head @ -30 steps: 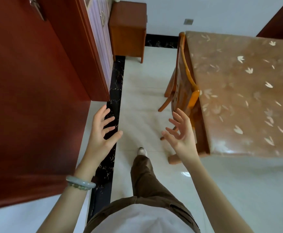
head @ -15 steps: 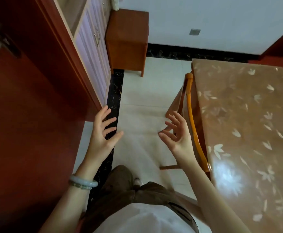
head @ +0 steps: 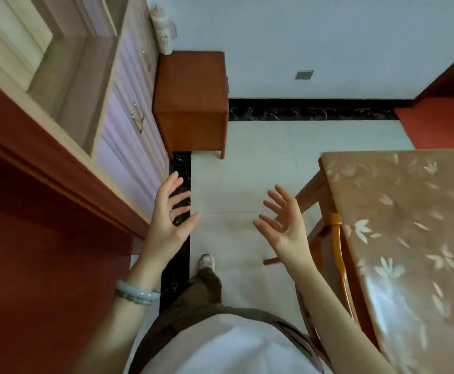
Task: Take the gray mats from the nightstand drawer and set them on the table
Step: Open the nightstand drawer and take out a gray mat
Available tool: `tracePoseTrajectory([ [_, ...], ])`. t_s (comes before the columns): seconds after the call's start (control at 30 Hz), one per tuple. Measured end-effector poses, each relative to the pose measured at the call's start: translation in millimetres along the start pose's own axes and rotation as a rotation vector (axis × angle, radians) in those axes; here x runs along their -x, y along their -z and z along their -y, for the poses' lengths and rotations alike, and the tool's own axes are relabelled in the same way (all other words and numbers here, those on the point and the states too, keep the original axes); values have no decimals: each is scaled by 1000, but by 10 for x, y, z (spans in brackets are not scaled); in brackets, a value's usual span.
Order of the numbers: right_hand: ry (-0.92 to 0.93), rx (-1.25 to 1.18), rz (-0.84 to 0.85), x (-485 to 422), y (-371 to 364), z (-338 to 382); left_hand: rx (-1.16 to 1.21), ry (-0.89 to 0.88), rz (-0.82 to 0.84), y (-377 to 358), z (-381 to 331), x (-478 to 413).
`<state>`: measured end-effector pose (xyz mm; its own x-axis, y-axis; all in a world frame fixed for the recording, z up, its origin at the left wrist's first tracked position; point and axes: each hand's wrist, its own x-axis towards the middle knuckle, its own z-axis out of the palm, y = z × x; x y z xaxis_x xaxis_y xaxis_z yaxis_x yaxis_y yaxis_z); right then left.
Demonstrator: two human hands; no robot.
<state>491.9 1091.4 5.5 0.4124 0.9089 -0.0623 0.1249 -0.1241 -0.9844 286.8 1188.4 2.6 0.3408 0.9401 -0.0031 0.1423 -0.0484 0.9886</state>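
We see the nightstand point(head: 190, 103) ahead by the white wall, in the corner next to the purple-front cabinet point(head: 128, 147). It is well apart from both hands. Its drawer front is not visible from here, and the gray mats are not visible either, so we cannot tell where they lie.

Our left hand point(head: 166, 220) is raised w/ fingers spread wide, holding nothing, above the black floor strip point(head: 177, 268) near the cabinet edge. Our right hand point(head: 285, 225) is also a wide, empty grip, palm turned inward, just beside the wooden chair point(head: 333, 255). A pale bracelet point(head: 136, 292) sits on the left wrist.

The desk point(head: 409, 238) w/ a brown flower-pattern cover is at the right; the chair is pushed against its left edge. Between cabinet and chair a lane of pale floor tiles point(head: 247, 171) runs up to the nightstand. One shoe point(head: 206, 261) is on this lane, approx. between the hands.
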Motion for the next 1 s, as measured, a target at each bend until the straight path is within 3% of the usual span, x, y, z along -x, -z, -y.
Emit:
tracePoseTrajectory([
  [0.2, -13, -19, -107, -995, -114, 118, -53, -6, 123, 46, -95, -1226],
  [0.5, -66, -92, -253, -2104, 287, -40, -54, 9, 259, -414, -45, -2623],
  [1.0, -21, -49, -179, -5070, 1469, 83, -7, 22, 171, -1724, -243, -5300],
])
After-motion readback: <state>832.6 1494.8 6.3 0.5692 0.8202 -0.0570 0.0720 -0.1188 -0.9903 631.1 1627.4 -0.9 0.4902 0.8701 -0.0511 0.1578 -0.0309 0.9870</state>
